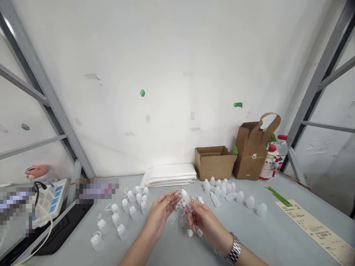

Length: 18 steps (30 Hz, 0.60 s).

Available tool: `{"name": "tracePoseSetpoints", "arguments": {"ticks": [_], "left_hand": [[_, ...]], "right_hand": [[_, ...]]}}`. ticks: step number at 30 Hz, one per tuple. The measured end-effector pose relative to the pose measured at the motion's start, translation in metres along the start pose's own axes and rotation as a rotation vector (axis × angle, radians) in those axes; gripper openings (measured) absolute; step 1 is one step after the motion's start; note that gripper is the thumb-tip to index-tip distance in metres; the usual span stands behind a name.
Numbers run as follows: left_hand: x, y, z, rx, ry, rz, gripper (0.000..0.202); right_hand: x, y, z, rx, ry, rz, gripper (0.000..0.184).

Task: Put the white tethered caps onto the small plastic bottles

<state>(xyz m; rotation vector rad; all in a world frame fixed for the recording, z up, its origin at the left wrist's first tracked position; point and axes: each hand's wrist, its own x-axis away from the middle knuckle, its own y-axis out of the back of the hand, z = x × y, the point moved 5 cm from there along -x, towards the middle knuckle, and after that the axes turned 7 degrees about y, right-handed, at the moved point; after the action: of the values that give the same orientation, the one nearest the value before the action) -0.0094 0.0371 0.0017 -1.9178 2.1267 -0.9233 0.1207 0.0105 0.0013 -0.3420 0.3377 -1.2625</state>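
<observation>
My right hand (203,220), with a metal watch at the wrist, grips a small translucent white squeeze bottle (186,198), held tilted with its tip pointing up and left. My left hand (162,211) is beside it, fingers curled and pinching a thin clear plastic loop (174,194) near the bottle's tip. Loose white caps and loops (191,232) lie on the grey table just below my hands. Several bottles with loops attached (122,216) stand at the left. Several plain bottles (222,188) stand at the right.
A stack of white bags (172,174), an open cardboard box (213,162) and a brown paper bag (253,151) line the back wall, with drink bottles (273,157) beside them. A power strip (51,197) and cables sit at the left. A printed paper strip (313,227) lies at the right.
</observation>
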Motion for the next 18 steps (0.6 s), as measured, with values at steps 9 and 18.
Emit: {"name": "tracePoseSetpoints", "arguments": {"ticks": [9, 18], "left_hand": [[-0.003, 0.014, -0.009, 0.131, -0.041, -0.163, 0.014], [0.006, 0.005, -0.017, 0.154, -0.081, -0.104, 0.017]], "right_hand": [[-0.001, 0.002, -0.009, 0.189, 0.034, 0.002, 0.054], [-0.001, 0.004, -0.001, 0.311, 0.073, -0.022, 0.049]]}}
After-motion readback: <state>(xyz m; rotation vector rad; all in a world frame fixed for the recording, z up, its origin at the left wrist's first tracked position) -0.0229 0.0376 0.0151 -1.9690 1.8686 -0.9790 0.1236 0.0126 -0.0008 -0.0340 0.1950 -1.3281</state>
